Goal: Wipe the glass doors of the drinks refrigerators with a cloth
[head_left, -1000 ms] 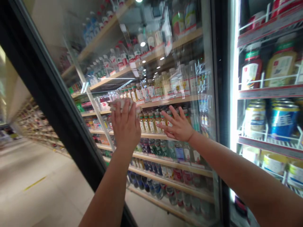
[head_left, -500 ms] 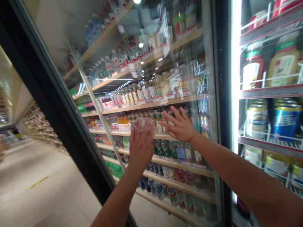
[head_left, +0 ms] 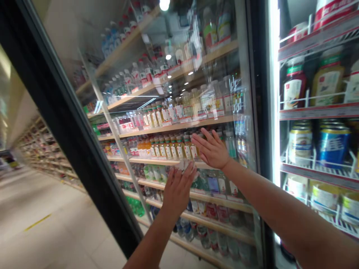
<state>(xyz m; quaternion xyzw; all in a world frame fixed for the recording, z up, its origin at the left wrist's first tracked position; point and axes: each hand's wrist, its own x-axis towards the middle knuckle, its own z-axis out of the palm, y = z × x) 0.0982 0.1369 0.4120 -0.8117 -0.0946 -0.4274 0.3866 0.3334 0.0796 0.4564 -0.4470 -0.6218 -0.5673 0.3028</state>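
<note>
The glass door (head_left: 179, 101) of a drinks cooler stands swung out before me. My left hand (head_left: 178, 186) presses a crumpled white tissue (head_left: 185, 164) against the glass, its fingers laid over it. Only the tissue's upper edge and a bit at the side show past the fingertips. Higher and to the right, my right hand (head_left: 211, 151) rests against the same pane with fingers outstretched, holding nothing. Through or in the glass appear shelves of bottles, mixed with reflections of lights.
The dark door frame (head_left: 75, 123) slants down on the left. To the right, the lit cooler holds juice bottles (head_left: 294, 84) and blue cans (head_left: 333, 145) on wire shelves. Pale floor (head_left: 56, 228) and a long shelf row (head_left: 47, 149) lie beyond the door.
My left hand with the tissue has moved down and to the right across the glass, nearer my right hand. The right hand stays almost in place, its fingers somewhat closer together.
</note>
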